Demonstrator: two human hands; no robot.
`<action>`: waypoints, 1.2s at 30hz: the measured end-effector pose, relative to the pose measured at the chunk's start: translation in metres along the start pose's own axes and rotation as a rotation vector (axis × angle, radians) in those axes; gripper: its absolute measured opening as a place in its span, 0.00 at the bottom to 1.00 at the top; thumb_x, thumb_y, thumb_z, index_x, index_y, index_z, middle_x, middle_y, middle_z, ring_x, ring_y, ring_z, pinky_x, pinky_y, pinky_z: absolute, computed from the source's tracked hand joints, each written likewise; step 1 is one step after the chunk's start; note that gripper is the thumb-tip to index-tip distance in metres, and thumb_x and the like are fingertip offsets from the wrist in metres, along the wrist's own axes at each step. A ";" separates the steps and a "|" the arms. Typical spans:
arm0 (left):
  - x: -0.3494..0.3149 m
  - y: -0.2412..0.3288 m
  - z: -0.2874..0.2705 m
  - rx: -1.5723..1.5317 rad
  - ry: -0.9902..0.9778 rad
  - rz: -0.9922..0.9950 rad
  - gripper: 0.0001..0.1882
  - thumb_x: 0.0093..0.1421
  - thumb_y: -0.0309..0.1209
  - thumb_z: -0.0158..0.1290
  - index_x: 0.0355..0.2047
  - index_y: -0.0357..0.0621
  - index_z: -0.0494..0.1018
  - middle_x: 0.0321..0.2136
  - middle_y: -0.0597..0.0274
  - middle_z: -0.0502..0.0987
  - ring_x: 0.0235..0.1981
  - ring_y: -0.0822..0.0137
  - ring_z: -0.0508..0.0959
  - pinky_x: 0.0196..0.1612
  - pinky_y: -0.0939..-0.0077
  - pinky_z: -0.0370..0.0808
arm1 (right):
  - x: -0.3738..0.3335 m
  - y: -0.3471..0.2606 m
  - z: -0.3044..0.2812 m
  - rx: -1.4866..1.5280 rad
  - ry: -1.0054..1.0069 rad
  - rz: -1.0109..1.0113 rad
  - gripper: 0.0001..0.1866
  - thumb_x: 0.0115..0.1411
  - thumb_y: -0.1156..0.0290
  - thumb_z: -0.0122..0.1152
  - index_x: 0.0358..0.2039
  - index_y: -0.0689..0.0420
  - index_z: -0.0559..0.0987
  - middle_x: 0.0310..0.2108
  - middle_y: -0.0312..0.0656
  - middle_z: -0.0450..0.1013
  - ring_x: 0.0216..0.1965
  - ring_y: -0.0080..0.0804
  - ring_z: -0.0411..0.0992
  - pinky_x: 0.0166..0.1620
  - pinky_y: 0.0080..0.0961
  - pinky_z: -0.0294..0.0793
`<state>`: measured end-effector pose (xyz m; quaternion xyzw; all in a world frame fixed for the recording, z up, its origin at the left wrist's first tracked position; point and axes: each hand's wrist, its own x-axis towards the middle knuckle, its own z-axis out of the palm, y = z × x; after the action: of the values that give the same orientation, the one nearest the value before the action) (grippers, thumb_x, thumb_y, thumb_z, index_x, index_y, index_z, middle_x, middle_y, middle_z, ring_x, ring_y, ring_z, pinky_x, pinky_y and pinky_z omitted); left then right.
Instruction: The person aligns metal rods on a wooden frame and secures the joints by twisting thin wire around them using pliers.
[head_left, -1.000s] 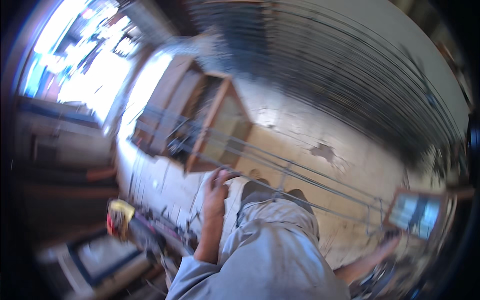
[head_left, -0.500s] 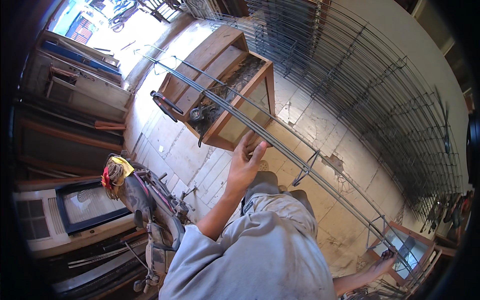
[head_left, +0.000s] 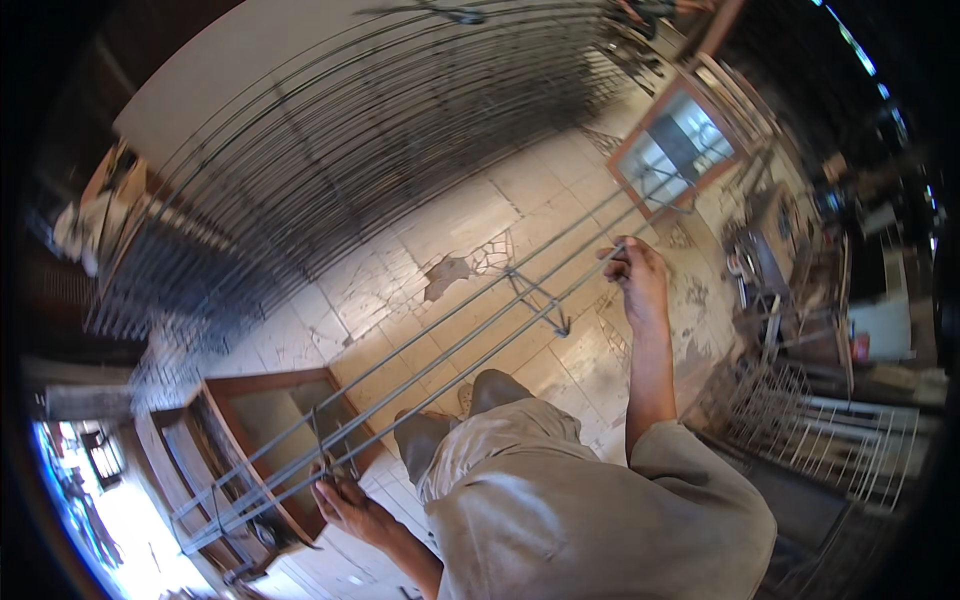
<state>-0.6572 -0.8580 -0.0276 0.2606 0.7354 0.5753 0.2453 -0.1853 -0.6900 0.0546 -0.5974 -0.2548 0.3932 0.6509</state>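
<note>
- The long rod frame [head_left: 538,300] lies slantwise across the space before the person, above the tiled floor [head_left: 395,300], with a hand near each end of its visible middle stretch.
- The right hand [head_left: 636,280] is clamped on the nearest rod, thumb and fingers wrapped about it; the left hand [head_left: 352,508] appears curled round the lower part, though blur there makes the exact grip hard to confirm.
- So wide a hold probably keeps the slender length balanced and limits sagging.
- Its rods are thin, straight, dull grey metal, kept apart by bent cross-ties.
- Similar dark rods stand massed in a rack-like stack [head_left: 420,125], presumably to save floor room.
- Below the left end sits a boxy wooden cabinet [head_left: 262,452] with a glazed panel; beyond the right end, a reddish-brown wooden frame holds a reflective pane [head_left: 680,140].
- The floor has a broken, rough patch [head_left: 445,277].
</note>
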 end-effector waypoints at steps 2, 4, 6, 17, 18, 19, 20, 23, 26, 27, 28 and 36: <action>0.000 0.006 0.000 -0.001 0.046 -0.014 0.20 0.68 0.33 0.48 0.60 0.45 0.65 0.53 0.51 0.67 0.51 0.61 0.71 0.46 0.70 0.73 | -0.006 -0.001 -0.004 -0.026 -0.010 -0.002 0.14 0.69 0.61 0.50 0.40 0.61 0.74 0.29 0.47 0.78 0.21 0.20 0.71 0.26 0.15 0.70; -0.012 0.033 0.015 0.018 0.066 0.021 0.21 0.67 0.35 0.51 0.58 0.42 0.66 0.49 0.56 0.70 0.44 0.67 0.72 0.37 0.77 0.72 | -0.006 -0.007 -0.005 -0.051 -0.028 0.025 0.15 0.71 0.64 0.43 0.38 0.64 0.74 0.30 0.50 0.78 0.19 0.24 0.73 0.25 0.19 0.70; -0.012 0.070 0.018 -0.506 0.124 -0.418 0.22 0.63 0.37 0.57 0.54 0.42 0.68 0.46 0.62 0.73 0.37 0.76 0.73 0.27 0.86 0.67 | -0.007 -0.005 -0.010 -0.078 -0.024 0.047 0.16 0.71 0.64 0.43 0.37 0.64 0.74 0.29 0.50 0.78 0.19 0.24 0.73 0.25 0.19 0.70; -0.001 0.050 0.003 0.017 0.120 -0.131 0.18 0.62 0.35 0.57 0.50 0.41 0.71 0.30 0.64 0.80 0.17 0.85 0.59 0.18 0.89 0.51 | 0.049 -0.034 -0.104 -0.817 0.175 -0.333 0.15 0.68 0.59 0.53 0.38 0.59 0.77 0.24 0.36 0.74 0.24 0.22 0.68 0.30 0.21 0.66; 0.002 0.044 -0.003 0.066 0.091 -0.127 0.18 0.63 0.35 0.56 0.50 0.42 0.71 0.29 0.65 0.80 0.16 0.86 0.57 0.18 0.89 0.51 | 0.070 -0.037 -0.132 -0.825 0.362 -0.338 0.17 0.68 0.57 0.52 0.41 0.59 0.77 0.27 0.37 0.75 0.27 0.24 0.69 0.32 0.22 0.67; 0.002 0.043 -0.001 0.080 0.077 -0.110 0.17 0.63 0.34 0.56 0.50 0.42 0.71 0.29 0.66 0.79 0.16 0.86 0.57 0.18 0.89 0.51 | 0.094 -0.037 -0.154 -0.820 0.541 -0.348 0.18 0.69 0.56 0.51 0.44 0.59 0.76 0.30 0.37 0.76 0.30 0.26 0.70 0.34 0.23 0.67; -0.006 0.041 -0.003 0.093 0.087 -0.098 0.16 0.63 0.34 0.55 0.50 0.41 0.71 0.29 0.67 0.79 0.16 0.86 0.57 0.18 0.90 0.51 | 0.126 -0.028 -0.166 -0.575 0.585 -0.233 0.19 0.69 0.56 0.49 0.47 0.59 0.76 0.31 0.38 0.75 0.30 0.27 0.70 0.34 0.23 0.67; 0.006 0.030 -0.031 0.246 0.046 -0.123 0.16 0.60 0.34 0.56 0.45 0.39 0.75 0.25 0.62 0.79 0.15 0.81 0.62 0.19 0.85 0.57 | 0.194 0.004 -0.194 -0.012 0.601 0.006 0.23 0.70 0.54 0.44 0.53 0.59 0.73 0.34 0.38 0.75 0.32 0.29 0.70 0.35 0.23 0.68; 0.007 0.052 -0.006 0.379 0.033 -0.121 0.17 0.60 0.35 0.55 0.46 0.38 0.74 0.27 0.60 0.79 0.17 0.78 0.64 0.21 0.84 0.58 | 0.214 0.003 -0.183 0.102 0.530 -0.090 0.22 0.71 0.57 0.42 0.53 0.61 0.73 0.30 0.37 0.74 0.29 0.23 0.69 0.31 0.17 0.67; 0.005 0.060 -0.001 0.414 0.034 -0.123 0.17 0.60 0.35 0.55 0.46 0.37 0.74 0.28 0.59 0.79 0.18 0.78 0.64 0.22 0.83 0.59 | 0.218 0.006 -0.182 0.055 0.553 -0.104 0.21 0.71 0.59 0.42 0.53 0.62 0.73 0.29 0.37 0.73 0.26 0.22 0.68 0.29 0.17 0.66; 0.002 0.067 0.002 0.445 0.033 -0.128 0.18 0.61 0.35 0.55 0.47 0.37 0.74 0.29 0.59 0.79 0.19 0.77 0.65 0.22 0.83 0.59 | 0.222 0.012 -0.184 0.008 0.577 -0.121 0.21 0.71 0.60 0.43 0.52 0.63 0.74 0.27 0.36 0.72 0.24 0.21 0.67 0.26 0.17 0.65; 0.007 0.107 0.028 0.626 -0.022 -0.135 0.21 0.62 0.38 0.53 0.50 0.35 0.71 0.34 0.54 0.78 0.25 0.71 0.68 0.28 0.80 0.64 | 0.235 -0.003 -0.136 -0.148 0.822 -0.256 0.19 0.69 0.69 0.47 0.57 0.61 0.72 0.17 0.35 0.67 0.14 0.19 0.61 0.18 0.20 0.59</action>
<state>-0.6328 -0.8118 0.0700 0.2802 0.8897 0.3008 0.1988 0.0561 -0.5768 0.0036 -0.7129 -0.0742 0.0197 0.6970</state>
